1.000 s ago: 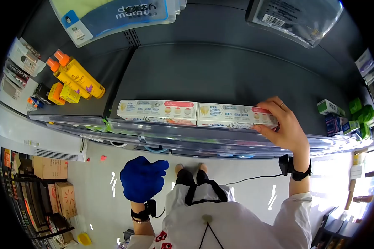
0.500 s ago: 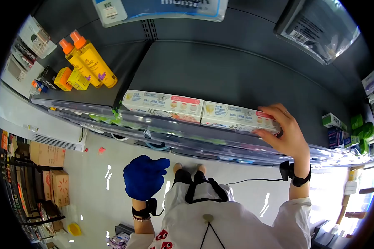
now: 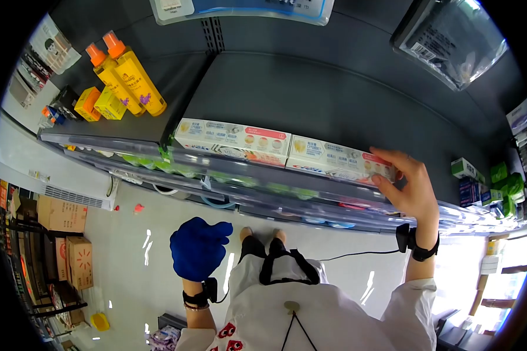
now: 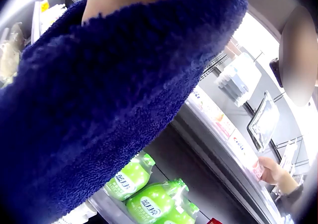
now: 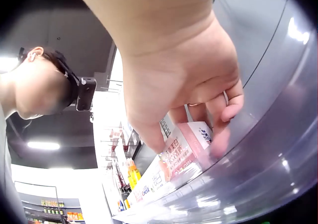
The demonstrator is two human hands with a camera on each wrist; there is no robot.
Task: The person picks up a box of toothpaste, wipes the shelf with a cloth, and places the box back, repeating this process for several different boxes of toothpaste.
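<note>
Toothpaste box, right: long white carton (image 3: pixel 341 161) with a pink end panel, lying flat along the front edge of the grey shelf (image 3: pixel 334 99), its far end in the person's grip; the right-wrist view shows the same carton (image 5: pixel 185 152) between thumb and fingers.
Right hand: bare hand (image 3: pixel 413 187) raised to the shelf, thumb on the front face of the carton and fingers curled over its top and end, so it grasps the carton; a ring shows on one finger.
Left hand: hand (image 3: pixel 198 248) inside a blue fleecy mitt (image 4: pixel 99 110), held low in front of the body, well apart from the shelf; the cloth hides the fingers, so whether they are curled or straight cannot be told.
Toothpaste box, left: a second carton (image 3: pixel 233 137) of the same kind, end to end with the first and apparently touching it.
Shelf lip: clear plastic rail (image 3: pixel 246 175) just in front of both cartons.
Farther along the shelf: two yellow spray bottles (image 3: pixel 129 76) with orange caps at the left; small green and blue boxes (image 3: pixel 480 175) at the right.
Step in hand (judgement): squaring the right carton in line with its neighbour.
Next move calls for (judgement): a light push to seat the carton level behind the rail, then letting go without dragging it askew.
</note>
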